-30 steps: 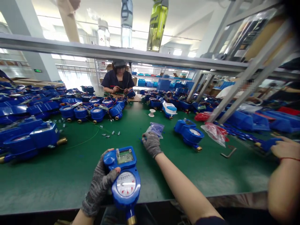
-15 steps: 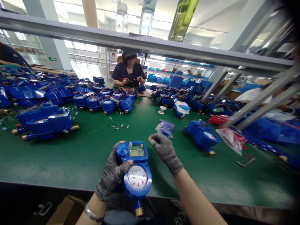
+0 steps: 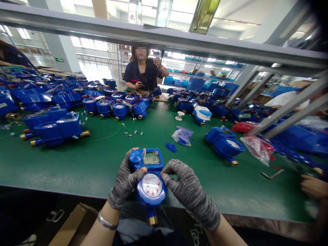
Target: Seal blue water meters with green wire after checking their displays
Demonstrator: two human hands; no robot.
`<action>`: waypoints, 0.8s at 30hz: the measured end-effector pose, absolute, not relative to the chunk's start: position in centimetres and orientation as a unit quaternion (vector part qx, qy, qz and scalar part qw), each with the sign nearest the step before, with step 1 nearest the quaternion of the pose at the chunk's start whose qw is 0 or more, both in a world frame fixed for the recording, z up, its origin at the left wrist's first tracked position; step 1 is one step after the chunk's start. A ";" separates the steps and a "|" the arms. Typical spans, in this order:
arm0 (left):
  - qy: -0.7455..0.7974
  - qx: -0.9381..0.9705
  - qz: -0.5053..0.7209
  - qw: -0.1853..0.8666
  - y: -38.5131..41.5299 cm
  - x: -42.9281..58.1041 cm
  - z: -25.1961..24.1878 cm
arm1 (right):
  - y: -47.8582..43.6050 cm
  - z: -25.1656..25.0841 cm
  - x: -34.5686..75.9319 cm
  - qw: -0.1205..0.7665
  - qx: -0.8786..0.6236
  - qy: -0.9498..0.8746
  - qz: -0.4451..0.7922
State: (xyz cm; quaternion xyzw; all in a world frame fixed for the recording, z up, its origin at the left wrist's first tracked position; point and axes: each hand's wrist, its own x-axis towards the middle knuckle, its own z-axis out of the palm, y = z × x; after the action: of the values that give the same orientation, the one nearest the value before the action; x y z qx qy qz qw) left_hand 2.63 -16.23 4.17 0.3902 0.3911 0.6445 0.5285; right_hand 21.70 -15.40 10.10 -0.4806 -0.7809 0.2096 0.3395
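Observation:
Both my gloved hands hold a blue water meter [image 3: 150, 179] at the near edge of the green table [image 3: 77, 164]. It has a small LCD screen on top, a round white dial below and a brass fitting at its bottom. My left hand [image 3: 126, 181] wraps its left side, thumb over the front. My right hand [image 3: 188, 189] is closed against the meter's right side, fingertips pinched near the dial. A small pile of blue bits [image 3: 171, 147] and a clear bag of blue parts [image 3: 182, 135] lie just beyond the meter.
Several blue meters [image 3: 58, 128] crowd the left and back of the table, one more [image 3: 225, 145] to the right beside a red plastic bag [image 3: 256, 147] and a hex key [image 3: 272, 175]. A person [image 3: 143, 71] sits opposite; another person's hand [image 3: 314, 186] shows at right. A metal rail [image 3: 164, 37] crosses overhead.
My right hand has drawn back from the bag of blue parts and come onto the meter's right side. The person opposite has raised one hand. My view has shifted left.

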 end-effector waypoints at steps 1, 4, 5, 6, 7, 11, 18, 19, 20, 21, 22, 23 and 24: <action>0.389 0.391 0.645 0.529 -16.2 2.6 4.1 | -15.5 10.2 21.7 0.332 -0.480 -0.789 0.190; 0.389 0.397 0.644 0.525 -16.3 2.6 4.2 | -16.0 10.5 21.6 0.303 -0.475 -0.821 0.092; 0.390 0.398 0.644 0.524 -16.3 2.6 4.2 | -16.2 10.6 21.7 0.291 -0.464 -0.835 0.056; 0.391 0.397 0.644 0.524 -16.3 2.6 4.3 | -16.4 10.7 21.8 0.279 -0.450 -0.848 0.022; 0.392 0.395 0.644 0.526 -16.4 2.7 4.4 | -16.6 10.7 21.9 0.269 -0.435 -0.859 -0.008; 0.391 0.378 0.650 0.531 -16.5 2.8 4.6 | -17.5 10.7 22.3 0.231 -0.375 -0.892 -0.100; 0.396 0.347 0.660 0.536 -16.7 2.8 4.4 | -18.7 9.9 21.0 0.217 -0.361 -0.897 -0.137; 0.409 0.353 0.661 0.522 -16.7 2.8 4.3 | -18.6 9.8 21.0 0.220 -0.366 -0.896 -0.118; 0.420 0.357 0.661 0.509 -16.7 2.8 4.3 | -18.3 9.7 21.1 0.224 -0.373 -0.896 -0.087; 0.428 0.359 0.660 0.503 -16.8 2.8 4.2 | -17.6 9.7 21.5 0.230 -0.378 -0.896 -0.040; 0.431 0.359 0.658 0.503 -16.8 2.8 4.2 | -16.7 9.8 22.3 0.246 -0.385 -0.889 0.025; 0.431 0.356 0.656 0.507 -16.8 2.7 4.2 | -15.4 9.9 23.4 0.267 -0.392 -0.873 0.117; 0.430 0.353 0.654 0.513 -16.8 2.8 4.1 | -13.9 10.2 24.9 0.286 -0.386 -0.851 0.213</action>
State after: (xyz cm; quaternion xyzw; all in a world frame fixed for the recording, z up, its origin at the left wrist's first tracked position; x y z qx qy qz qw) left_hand 2.75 -16.85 4.12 0.3526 0.4304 0.6540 0.5126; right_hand 24.93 -13.91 10.22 -0.3862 -0.8507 0.2134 0.2856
